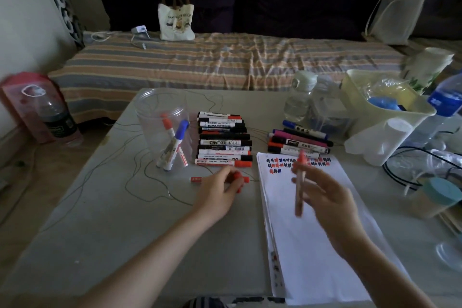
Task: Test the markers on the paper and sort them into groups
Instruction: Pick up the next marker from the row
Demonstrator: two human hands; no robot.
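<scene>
Marker (299, 182) (red, blurred) gripped by right hand (325, 190) over paper (312, 245). Left hand (217, 190), just left of paper, pinches red cap (238, 179).

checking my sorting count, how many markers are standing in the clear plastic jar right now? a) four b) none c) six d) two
d, the clear plastic jar holds just two markers leaning inside it: one with a red cap and one with a blue cap; the rest lie on the table in piles.
</scene>
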